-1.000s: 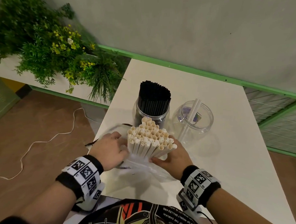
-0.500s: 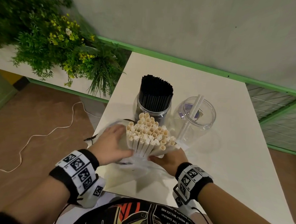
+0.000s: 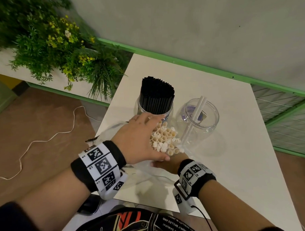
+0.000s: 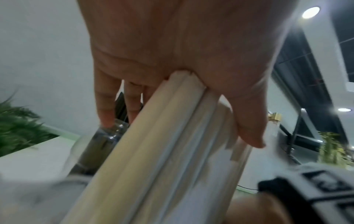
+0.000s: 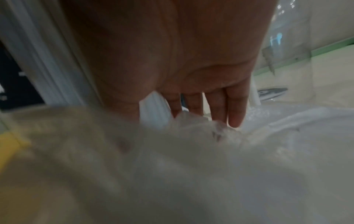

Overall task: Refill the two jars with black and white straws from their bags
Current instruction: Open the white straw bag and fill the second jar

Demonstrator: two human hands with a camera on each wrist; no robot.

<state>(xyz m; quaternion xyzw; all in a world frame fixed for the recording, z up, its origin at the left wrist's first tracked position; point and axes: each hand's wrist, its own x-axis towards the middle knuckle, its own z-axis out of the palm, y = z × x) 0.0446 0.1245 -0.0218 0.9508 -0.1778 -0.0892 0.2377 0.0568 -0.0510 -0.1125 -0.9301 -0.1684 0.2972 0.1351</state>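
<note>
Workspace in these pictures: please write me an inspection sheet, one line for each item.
Surface: white table, bare on its right part.
Job's things: left jar packed with black straws; right jar holds one white straw; white straw bundle upright in its clear bag.
Clutter: nothing seen.
Hands: left hand flat on the bundle top; right hand holds the bundle low, fingers mostly hidden.
Cables: white cord on the floor; black wire at the right wrist.
Surroundings: green plants, grey wall.

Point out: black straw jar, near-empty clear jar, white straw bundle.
black straw jar [image 3: 141, 107], head view, clear wall on its left side below the rim.
near-empty clear jar [image 3: 210, 125], head view, front right wall.
white straw bundle [image 3: 164, 139], head view, open straw ends at the top.
</note>
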